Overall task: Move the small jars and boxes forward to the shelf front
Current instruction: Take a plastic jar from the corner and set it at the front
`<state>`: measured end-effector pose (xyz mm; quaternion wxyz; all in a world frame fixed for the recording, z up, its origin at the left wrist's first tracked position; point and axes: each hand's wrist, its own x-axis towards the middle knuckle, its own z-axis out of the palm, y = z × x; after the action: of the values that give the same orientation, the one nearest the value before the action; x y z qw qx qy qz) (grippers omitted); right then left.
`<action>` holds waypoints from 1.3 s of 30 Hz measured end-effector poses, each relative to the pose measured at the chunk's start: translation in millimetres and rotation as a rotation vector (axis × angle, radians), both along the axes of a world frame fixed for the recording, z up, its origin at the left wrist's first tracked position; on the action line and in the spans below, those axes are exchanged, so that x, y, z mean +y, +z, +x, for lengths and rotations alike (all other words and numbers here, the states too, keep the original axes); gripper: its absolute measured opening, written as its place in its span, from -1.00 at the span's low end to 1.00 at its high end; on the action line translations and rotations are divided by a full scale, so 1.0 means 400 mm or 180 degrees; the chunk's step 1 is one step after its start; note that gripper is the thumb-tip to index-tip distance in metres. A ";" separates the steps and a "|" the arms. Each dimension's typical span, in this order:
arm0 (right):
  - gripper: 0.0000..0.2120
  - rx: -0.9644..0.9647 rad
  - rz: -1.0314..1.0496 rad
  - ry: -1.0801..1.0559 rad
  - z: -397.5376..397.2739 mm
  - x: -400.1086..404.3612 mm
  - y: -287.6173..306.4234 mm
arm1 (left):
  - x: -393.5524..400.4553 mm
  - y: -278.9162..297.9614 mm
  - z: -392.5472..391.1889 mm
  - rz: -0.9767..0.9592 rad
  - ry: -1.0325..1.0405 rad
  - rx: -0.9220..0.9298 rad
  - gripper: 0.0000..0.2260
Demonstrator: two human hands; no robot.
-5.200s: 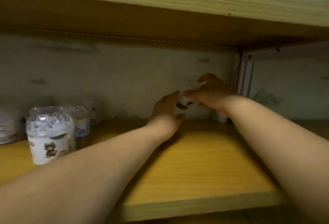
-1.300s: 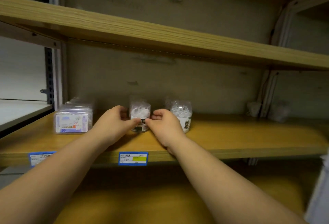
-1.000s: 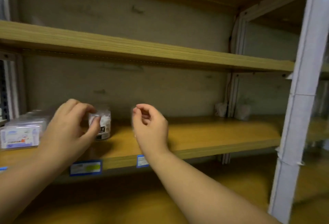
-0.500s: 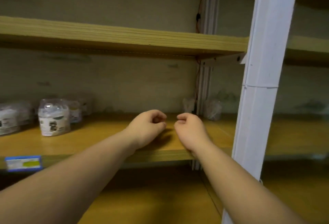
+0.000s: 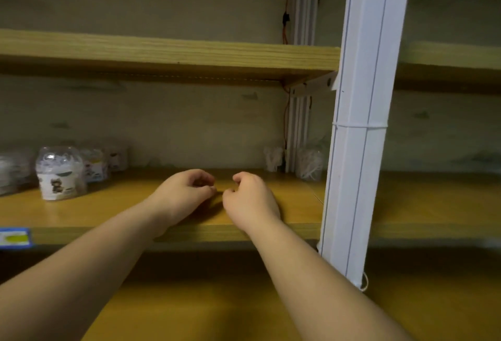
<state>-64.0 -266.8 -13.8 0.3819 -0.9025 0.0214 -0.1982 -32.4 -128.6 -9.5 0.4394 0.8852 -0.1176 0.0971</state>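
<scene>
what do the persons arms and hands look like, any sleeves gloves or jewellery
Both forearms are bare from the bottom edge of the picture to the wrists: no sleeves in view. The left hand and the right hand are bare too, with no gloves, rings, watch or bands visible. The picture is a little soft, so fine marks cannot be told.

Both hands hover over the wooden shelf near its front edge, the left hand and right hand close together, fingers loosely curled, holding nothing. A clear jar with a white label stands at the left, smaller jars behind it. Two small clear packs sit far back beside a white upright post.
</scene>
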 end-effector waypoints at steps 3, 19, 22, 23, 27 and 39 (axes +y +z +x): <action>-0.52 0.0359 0.0249 0.0018 0.025 -0.012 0.023 | -0.030 0.011 0.005 0.0231 0.0004 0.0190 -0.77; -0.63 0.0643 0.0641 -0.0688 0.432 -0.142 0.069 | -0.169 0.027 0.382 0.0528 -0.0879 0.0326 -0.07; -0.71 0.0527 0.0668 -0.0830 0.461 -0.143 0.041 | -0.170 0.014 0.451 0.0239 -0.1076 0.0121 -0.18; -0.76 0.0497 0.0620 -0.0801 0.465 -0.145 0.036 | -0.169 0.010 0.466 0.0072 -0.1105 0.0058 -0.29; -0.82 0.0432 0.0769 -0.0804 0.487 -0.153 0.022 | -0.159 -0.015 0.529 -0.0470 -0.0995 0.0066 -0.54; -0.69 0.0214 0.0923 -0.0425 0.481 -0.165 0.018 | -0.171 -0.028 0.560 -0.1115 -0.0891 0.0114 -0.58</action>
<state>128.3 -332.8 -6.6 0.4932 -0.8405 0.1225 -0.1877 191.8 -196.8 -20.7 0.5976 0.7720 -0.2129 0.0384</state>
